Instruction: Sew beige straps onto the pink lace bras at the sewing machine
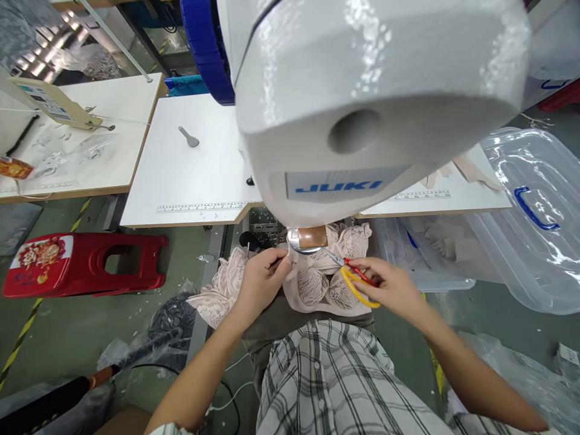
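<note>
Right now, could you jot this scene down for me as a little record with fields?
Left hand: the left hand pinches pale lace fabric
Right hand: the right hand holds scissors with red and yellow handles, blades at the lace
Machine: white sewing machine marked JUKI, above the lace
Worktop: white tabletop with ruler markings
Left floor: red stool, flower-patterned seat
Right side: clear plastic lid, blue handle

Gloss on plastics, openwork in cloth

A smooth, glossy white finish is noted on the machine [380,90]. Ribbed blue plastic is seen on the wheel [206,48]. The tabletop [199,163] is faced smooth white, with a wood-like edge exposed. The garment [312,287] is made of openwork lace. On the scissors [351,288], metal blades are fitted to plastic handles. Glossy plastic is shown by the stool [90,263], clear plastic by the lid [534,199]. The shirt [317,368] is of matt cloth.
</note>
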A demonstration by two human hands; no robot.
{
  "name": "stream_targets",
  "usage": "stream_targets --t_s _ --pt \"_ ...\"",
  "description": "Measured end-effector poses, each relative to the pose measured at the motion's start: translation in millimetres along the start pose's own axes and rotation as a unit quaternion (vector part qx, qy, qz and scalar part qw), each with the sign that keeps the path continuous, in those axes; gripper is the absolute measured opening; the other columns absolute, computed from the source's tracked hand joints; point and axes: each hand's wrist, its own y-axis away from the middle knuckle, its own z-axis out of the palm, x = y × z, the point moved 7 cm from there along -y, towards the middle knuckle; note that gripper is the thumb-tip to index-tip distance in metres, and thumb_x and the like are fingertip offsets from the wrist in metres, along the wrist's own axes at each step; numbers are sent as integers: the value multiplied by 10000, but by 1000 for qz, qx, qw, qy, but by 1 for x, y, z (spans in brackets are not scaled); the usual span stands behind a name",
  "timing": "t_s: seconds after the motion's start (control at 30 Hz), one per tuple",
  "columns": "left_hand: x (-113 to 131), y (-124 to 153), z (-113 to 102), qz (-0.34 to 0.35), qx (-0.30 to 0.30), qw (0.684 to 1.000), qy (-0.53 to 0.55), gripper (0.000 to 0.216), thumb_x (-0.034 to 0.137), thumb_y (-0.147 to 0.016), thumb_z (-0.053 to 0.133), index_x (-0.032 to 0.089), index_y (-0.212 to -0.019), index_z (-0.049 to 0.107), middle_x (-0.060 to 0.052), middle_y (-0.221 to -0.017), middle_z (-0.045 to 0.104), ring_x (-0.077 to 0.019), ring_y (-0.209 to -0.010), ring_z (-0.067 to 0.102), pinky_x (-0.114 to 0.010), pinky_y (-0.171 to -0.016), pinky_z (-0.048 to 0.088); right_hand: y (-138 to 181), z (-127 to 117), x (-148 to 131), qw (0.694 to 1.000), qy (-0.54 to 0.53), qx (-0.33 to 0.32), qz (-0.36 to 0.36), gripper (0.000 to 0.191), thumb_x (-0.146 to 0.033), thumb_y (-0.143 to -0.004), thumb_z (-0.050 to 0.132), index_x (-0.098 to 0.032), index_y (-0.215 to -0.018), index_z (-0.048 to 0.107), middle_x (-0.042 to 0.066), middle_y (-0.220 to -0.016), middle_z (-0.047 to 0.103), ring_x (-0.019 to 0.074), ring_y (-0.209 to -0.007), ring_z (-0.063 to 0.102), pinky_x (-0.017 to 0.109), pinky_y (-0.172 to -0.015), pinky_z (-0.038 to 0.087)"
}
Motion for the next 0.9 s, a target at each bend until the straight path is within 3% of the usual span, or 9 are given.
stream_targets --t_s 0.17,0.33,0.43,0.53,0.57,0.67,0.73,0.8,0.9 --pt "4 -4 -7 54 1 990 -133 250 296 -884 472 197 -985 678 -36 -729 700 -172 -631 611 -254 -596 440 -74 -75 31 975 178 124 54 327 -435 -831 638 -194 -1045 695 97 -877 736 266 -729 673 346 -607 502" --pt "2 -7 -7 20 -150 988 -26 287 277 -931 417 188 -1122 613 -63 -891 750 -195 -779 692 -285 -704 528 -114 -102 5 962 194 176 -81 281 -282 -873 533 -142 -1059 691 185 -1119 705 341 -1059 644 481 -929 489" --pt "0 -7 -11 48 -122 988 -83 228 217 -917 410 189 -989 625 -75 -883 747 -206 -795 702 -317 -738 540 -83 -74 -19 984 41 144 -92 301 -406 -900 541 -173 -1028 682 136 -994 716 277 -908 672 425 -837 535" --pt "16 -1 -8 180 18 954 -238 222 215 -923 443 188 -801 627 -99 -857 711 -240 -809 673 -342 -715 519 -42 8 -40 982 -97 -115 -116 398 -552 -908 549 -201 -1016 703 98 -965 722 232 -882 682 349 -791 553" --pt "25 4 -1 231 49 935 -263 247 213 -941 432 187 -771 610 -91 -816 695 -228 -772 660 -324 -688 507 -31 26 -44 977 -111 -139 -119 529 -639 -830 627 -198 -1116 690 121 -1070 710 262 -972 673 376 -858 547" --pt "51 23 25 337 80 896 -277 347 226 -1010 341 194 -741 557 -34 -639 623 -172 -586 589 -268 -565 422 -17 52 -53 973 -180 -95 -107 874 -850 -656 633 -176 -1212 648 178 -1205 659 339 -1107 618 455 -985 489" --pt "64 28 39 339 71 904 -252 379 271 -1032 316 205 -721 522 -8 -577 577 -154 -517 539 -266 -515 355 -17 52 -55 956 -283 -39 -62 775 -863 -777 459 -188 -1097 664 139 -1049 685 291 -983 637 422 -898 517" --pt "70 23 46 276 46 945 -170 388 304 -1034 316 216 -684 460 16 -552 531 -135 -486 496 -256 -491 319 -21 46 -55 924 -382 9 6 603 -752 -898 386 -213 -974 646 68 -862 663 220 -809 622 350 -761 528" --pt "63 13 49 136 22 990 -9 407 341 -1032 304 227 -646 366 40 -548 468 -112 -478 449 -222 -467 322 -32 26 -63 903 -421 59 54 378 -598 -892 538 -224 -870 588 9 -747 612 161 -670 563 276 -626 485"
